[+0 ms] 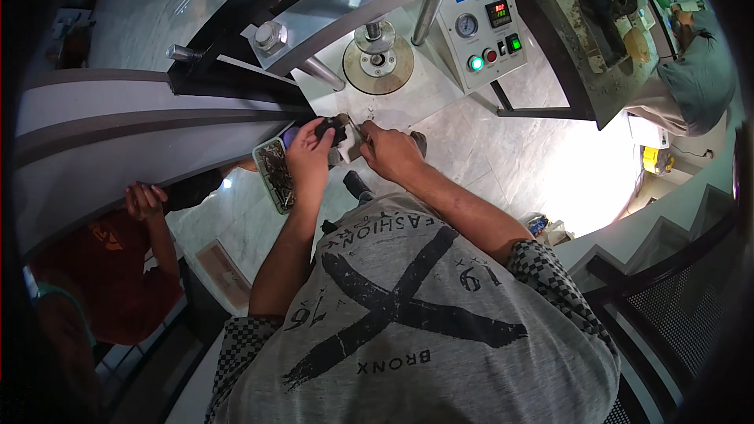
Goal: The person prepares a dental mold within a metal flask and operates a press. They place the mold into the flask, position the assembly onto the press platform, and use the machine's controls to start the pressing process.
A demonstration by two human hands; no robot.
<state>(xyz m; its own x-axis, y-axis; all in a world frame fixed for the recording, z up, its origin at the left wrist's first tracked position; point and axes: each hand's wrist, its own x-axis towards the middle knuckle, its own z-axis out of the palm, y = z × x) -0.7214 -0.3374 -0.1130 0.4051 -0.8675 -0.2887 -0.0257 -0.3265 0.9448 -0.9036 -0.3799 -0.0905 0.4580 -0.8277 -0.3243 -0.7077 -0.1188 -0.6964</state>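
Left hand (309, 149) holds a black piece (333, 129) near the tray's edge (265, 179).

and there it is, dark lettering and numerals across the grey shirt (432, 365), ringed around a big black cross (395, 308)! up on the control panel (471, 82), the digital display (498, 13) glows with red and green digits; the round gauge (466, 25) carries markings too small to read. over left, an orange print (108, 235) on a red shirt (129, 298), unreadable!
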